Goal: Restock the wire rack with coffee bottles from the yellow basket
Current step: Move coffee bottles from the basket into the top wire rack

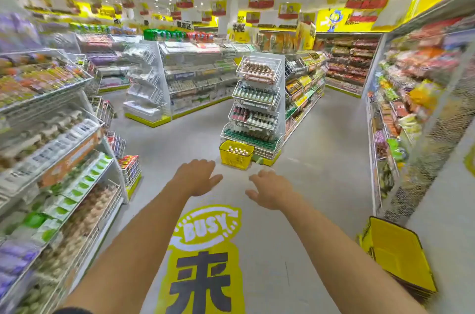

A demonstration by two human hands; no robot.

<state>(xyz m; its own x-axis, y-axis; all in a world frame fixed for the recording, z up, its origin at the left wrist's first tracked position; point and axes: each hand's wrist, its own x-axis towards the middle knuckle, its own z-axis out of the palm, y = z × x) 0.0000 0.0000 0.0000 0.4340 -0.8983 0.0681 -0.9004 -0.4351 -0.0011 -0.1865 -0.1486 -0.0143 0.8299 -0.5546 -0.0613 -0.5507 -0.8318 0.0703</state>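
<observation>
Shop aisle seen from the head camera, restocking apparently not yet begun. The wire rack (253, 105), a tiered stand at the end of a shelf unit, rises well ahead of and above both hands; its tiers already carry rows of bottles, though blur hides which slots are free. The basket (236, 154) sits on the floor touching the rack's foot, just beyond the fingertips in the view yet well apart from them in depth. Inside it the bottles (236, 151) stand upright in a cluster, pale caps up, the load seemingly untouched. A second yellow basket (401, 257), apparently empty, lies tilted on the floor behind and to the right of the right hand. Left hand (196, 177) and right hand (271, 191) are both stretched forward, palms down, fingers spread and holding nothing. Judged remaining: the whole job, namely reaching the basket, lifting bottles out and setting them in the rack.
</observation>
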